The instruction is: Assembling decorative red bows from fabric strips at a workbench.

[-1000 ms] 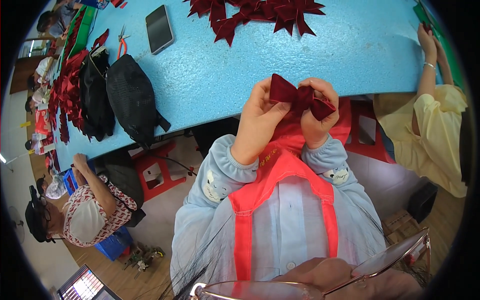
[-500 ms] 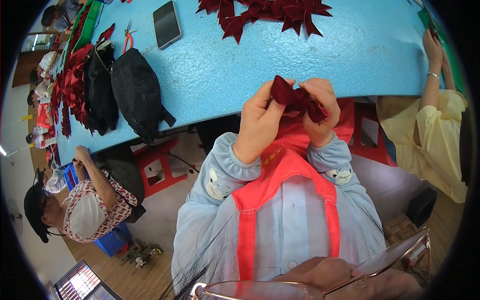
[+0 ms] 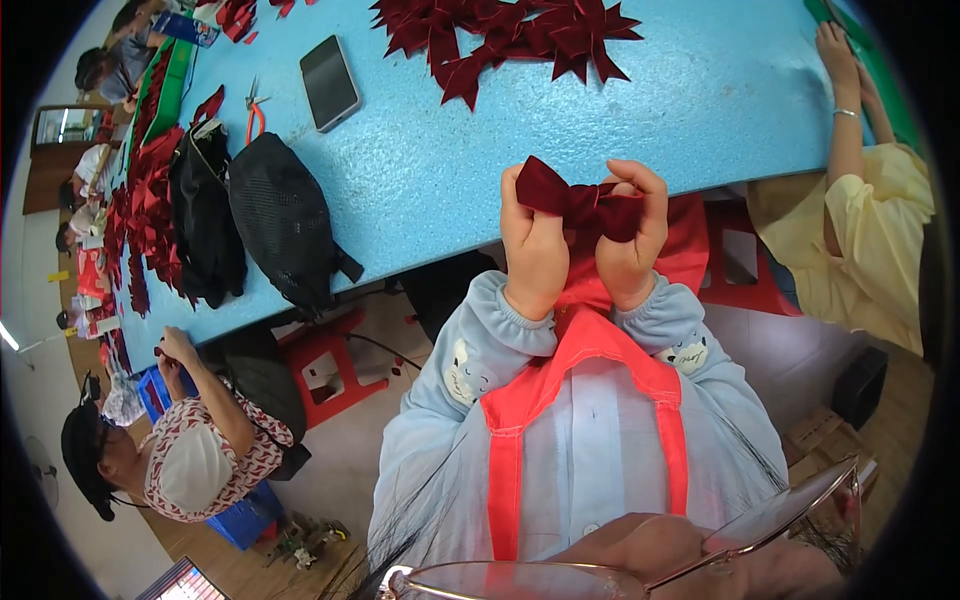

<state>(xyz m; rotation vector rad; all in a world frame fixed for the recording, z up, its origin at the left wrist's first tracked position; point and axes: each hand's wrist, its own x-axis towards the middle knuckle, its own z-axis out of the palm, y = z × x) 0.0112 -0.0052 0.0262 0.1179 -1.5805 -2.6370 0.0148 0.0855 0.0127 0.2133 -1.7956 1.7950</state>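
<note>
A dark red velvet bow [image 3: 580, 204] is held between my two hands, just past the near edge of the blue table. My left hand [image 3: 535, 245] grips its left loop, with the thumb in front and the fingers behind. On the other side my right hand [image 3: 636, 235] closes round the right loop, which partly hides the fingertips. The bow's knot shows between the hands. Farther off on the table lies a pile of similar dark red bows [image 3: 510, 40] with pointed tails.
Left on the table are a phone [image 3: 330, 83], orange-handled pliers [image 3: 255, 115], two black bags [image 3: 285, 215] and a heap of red ribbon [image 3: 150, 210]. One person [image 3: 190, 430] sits at left, another in yellow [image 3: 850, 220] at right. A red stool [image 3: 325, 375] stands below the table edge.
The bow has been spread wider and turned so its front shows more fully. My left hand has shifted slightly right and is now more upright. The head view has shifted a little.
</note>
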